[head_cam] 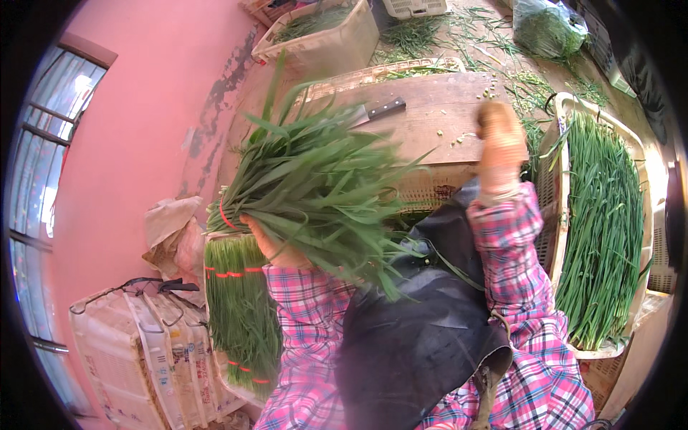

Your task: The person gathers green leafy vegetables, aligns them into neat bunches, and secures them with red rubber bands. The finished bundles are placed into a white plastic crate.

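A leafy bunch of garlic chives [322, 177], bound near its cut ends with a red band, lies across my gloved left hand [274, 244], whose fingers are mostly hidden under the leaves. My right hand [500, 140], in an orange glove and blurred, is over the right end of a wooden board [446, 118]; nothing shows in it, and its finger posture is unclear. On the board lies a knife with a black handle [387, 108], its blade partly covered by the leaves. Small cut stem bits [457, 141] are scattered near it.
At right stands a crate of loose chives [561, 215]. Left of me, banded bunches [242, 306] fill another crate, beside stacked white crates [107, 344]. A plastic tub [344, 40], a bag of greens [548, 32] and floor trimmings [414, 35] lie beyond the board. A pink wall [134, 134] borders the left.
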The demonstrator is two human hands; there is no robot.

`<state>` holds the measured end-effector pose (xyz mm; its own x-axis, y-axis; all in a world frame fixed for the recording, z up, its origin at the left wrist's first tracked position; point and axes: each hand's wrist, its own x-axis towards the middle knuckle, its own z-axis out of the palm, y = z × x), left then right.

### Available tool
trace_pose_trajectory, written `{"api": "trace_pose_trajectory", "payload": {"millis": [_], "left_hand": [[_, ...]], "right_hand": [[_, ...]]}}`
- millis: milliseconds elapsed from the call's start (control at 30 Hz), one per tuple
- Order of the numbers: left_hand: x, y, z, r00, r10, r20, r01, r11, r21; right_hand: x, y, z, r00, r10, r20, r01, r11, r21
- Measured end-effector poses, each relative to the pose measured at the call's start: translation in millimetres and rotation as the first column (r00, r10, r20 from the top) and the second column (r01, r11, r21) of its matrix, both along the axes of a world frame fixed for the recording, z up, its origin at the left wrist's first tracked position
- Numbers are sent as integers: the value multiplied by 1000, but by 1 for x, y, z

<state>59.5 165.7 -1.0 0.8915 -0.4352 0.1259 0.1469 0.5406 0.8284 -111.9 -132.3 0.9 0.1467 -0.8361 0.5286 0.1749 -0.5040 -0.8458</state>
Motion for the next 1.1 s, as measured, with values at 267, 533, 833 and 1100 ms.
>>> {"api": "trace_pose_trajectory", "payload": {"millis": [267, 533, 833, 1100], "left_hand": [[18, 34, -23, 977, 92, -191, -86, 996, 40], [26, 30, -32, 978, -76, -194, 63, 995, -72], [31, 38, -45, 986, 7, -164, -4, 1000, 14], [40, 45, -37, 964, -28, -263, 26, 1000, -11]], "right_hand": [[-32, 37, 29, 888, 318, -333, -406, 882, -240], [-4, 71, 76, 869, 271, -414, -474, 695, -540], [3, 76, 61, 927, 351, -131, -373, 835, -404], [-15, 74, 53, 657, 702, -274, -751, 642, -156]]}}
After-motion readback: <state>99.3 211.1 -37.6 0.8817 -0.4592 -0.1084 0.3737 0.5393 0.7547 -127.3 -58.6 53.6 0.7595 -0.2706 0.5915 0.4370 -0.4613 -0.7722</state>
